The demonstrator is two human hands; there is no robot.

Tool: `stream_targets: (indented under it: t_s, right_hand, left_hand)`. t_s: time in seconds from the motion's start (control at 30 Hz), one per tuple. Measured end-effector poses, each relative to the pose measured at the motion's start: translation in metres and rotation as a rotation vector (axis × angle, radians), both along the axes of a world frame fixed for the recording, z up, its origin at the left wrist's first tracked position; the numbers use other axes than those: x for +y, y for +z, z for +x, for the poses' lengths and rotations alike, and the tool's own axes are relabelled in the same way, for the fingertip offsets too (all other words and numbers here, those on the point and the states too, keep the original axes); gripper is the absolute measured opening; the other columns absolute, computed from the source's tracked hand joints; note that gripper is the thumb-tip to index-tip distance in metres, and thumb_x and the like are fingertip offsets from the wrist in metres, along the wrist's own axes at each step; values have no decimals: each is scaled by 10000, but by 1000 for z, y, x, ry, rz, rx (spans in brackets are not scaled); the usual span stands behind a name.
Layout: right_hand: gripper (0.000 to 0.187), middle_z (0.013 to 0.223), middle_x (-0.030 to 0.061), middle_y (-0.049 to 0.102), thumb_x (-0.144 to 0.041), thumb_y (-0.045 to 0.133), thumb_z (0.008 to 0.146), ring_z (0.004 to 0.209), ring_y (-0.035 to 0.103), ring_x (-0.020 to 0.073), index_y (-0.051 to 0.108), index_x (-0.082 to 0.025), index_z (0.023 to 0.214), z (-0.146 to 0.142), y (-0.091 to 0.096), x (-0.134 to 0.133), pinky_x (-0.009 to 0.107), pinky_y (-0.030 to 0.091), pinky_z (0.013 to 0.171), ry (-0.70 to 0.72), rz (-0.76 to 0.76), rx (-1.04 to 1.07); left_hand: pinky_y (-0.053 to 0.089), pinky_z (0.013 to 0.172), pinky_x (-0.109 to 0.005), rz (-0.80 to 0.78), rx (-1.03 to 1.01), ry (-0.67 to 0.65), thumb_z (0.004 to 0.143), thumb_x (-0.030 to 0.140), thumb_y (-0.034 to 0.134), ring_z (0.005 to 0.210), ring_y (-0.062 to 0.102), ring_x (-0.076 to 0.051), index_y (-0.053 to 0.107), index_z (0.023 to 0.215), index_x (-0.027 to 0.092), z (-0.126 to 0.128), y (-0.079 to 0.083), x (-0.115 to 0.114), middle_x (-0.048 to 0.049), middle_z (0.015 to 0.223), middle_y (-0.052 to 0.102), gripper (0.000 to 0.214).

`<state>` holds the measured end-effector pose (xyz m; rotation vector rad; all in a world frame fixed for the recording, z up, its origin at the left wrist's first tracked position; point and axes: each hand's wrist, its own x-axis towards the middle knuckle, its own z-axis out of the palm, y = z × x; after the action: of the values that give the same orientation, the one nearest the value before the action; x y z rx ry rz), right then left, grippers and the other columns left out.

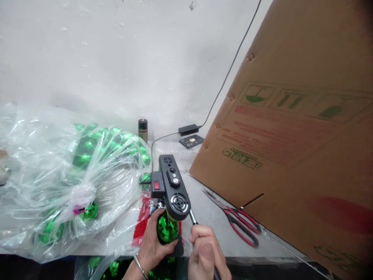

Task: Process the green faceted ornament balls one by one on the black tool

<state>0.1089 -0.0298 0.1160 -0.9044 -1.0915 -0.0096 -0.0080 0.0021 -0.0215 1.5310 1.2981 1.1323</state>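
Observation:
My left hand [153, 243] is closed around a shiny green faceted ball [168, 228], which sits under the near end of a black device [171, 181] with round vents and a side box with a red switch. My right hand [207, 251] is wrapped round the dark handle of a metal rod [192, 217]. That rod points up toward the device's near right side; whether it joins the device is hidden. Red material [141, 229] lies beneath and left of the ball.
Clear plastic bags [116, 194] with several green balls cover the left side. Scissors [236, 221] with red-black handles lie right, beside a large cardboard box [276, 155]. A spray can [142, 131], a power adapter [189, 129] and a dark flat card [191, 141] are at the back wall.

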Motion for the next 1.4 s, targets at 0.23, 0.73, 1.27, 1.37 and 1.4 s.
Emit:
stream_targets:
  t_s: [0.23,0.73,1.27,1.37,1.4]
  right_hand:
    - [454,660,-41,550,-172,499,1147,576,563,109,509,-230,696,3,-2,3,277,380,573,42,0,-21]
    - [532,589,-60,498,-234,502,1184,522,508,100,477,-226,652,-4,4,8,273,355,542,5,48,42]
    - [567,657,-58,543,-339,447,1226,559,520,100,478,-229,671,-8,-27,6,267,436,601,-1,64,6]
    - [585,677,-44,612,-384,469,1221,576,571,109,519,-225,660,-3,-27,5,275,474,624,29,49,-53]
    - [568,682,-39,617,-357,475,1217,585,585,112,522,-225,667,-1,-20,4,271,468,610,36,34,-57]
  left_hand:
    - [533,1225,-700,17,-11,19,677,316,910,1347,714,-442,648,1450,204,1,2,2,-177,1431,750,823]
    - [587,1174,-672,38,31,39,679,331,914,1306,749,-433,655,1458,210,1,-3,4,-167,1407,775,830]
    - [551,1214,-701,32,39,29,687,353,868,1360,722,-441,637,1452,187,4,1,3,-197,1426,753,816]
    - [545,1227,-689,12,39,26,683,354,868,1355,727,-433,640,1458,194,3,6,4,-188,1425,758,823]
    - [539,1237,-686,6,34,23,685,354,873,1361,726,-431,642,1458,197,3,8,5,-186,1430,759,822]
